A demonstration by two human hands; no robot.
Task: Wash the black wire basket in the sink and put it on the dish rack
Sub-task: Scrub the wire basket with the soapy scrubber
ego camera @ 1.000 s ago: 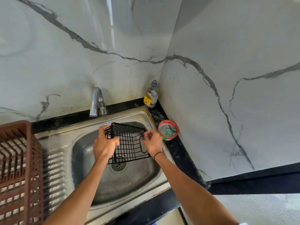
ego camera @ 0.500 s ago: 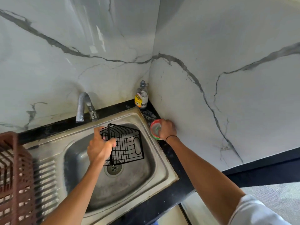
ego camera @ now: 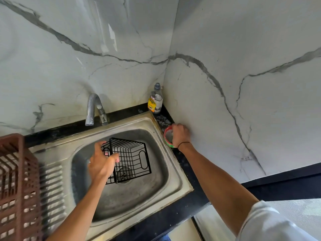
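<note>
The black wire basket (ego camera: 132, 154) hangs tilted over the drain inside the steel sink (ego camera: 176, 173). My left hand (ego camera: 102, 164) grips its left wall, fingers curled round the wires. My right hand (ego camera: 179, 134) is off the basket, at the counter's right edge. It lies over the right side of a small round red-rimmed tub (ego camera: 167, 137), fingers bent down into it. Whatever the fingers hold is hidden. The brown plastic dish rack (ego camera: 17, 180) stands at the left on the drainboard.
A chrome tap (ego camera: 93, 108) rises behind the sink with no water running. A dish soap bottle (ego camera: 155, 100) stands in the back corner. Marble walls close in behind and to the right. The black counter edge runs along the front.
My right hand let go of the basket's right side and moved right to the red-rimmed tub. My left hand alone now holds the basket, which has barely moved.
</note>
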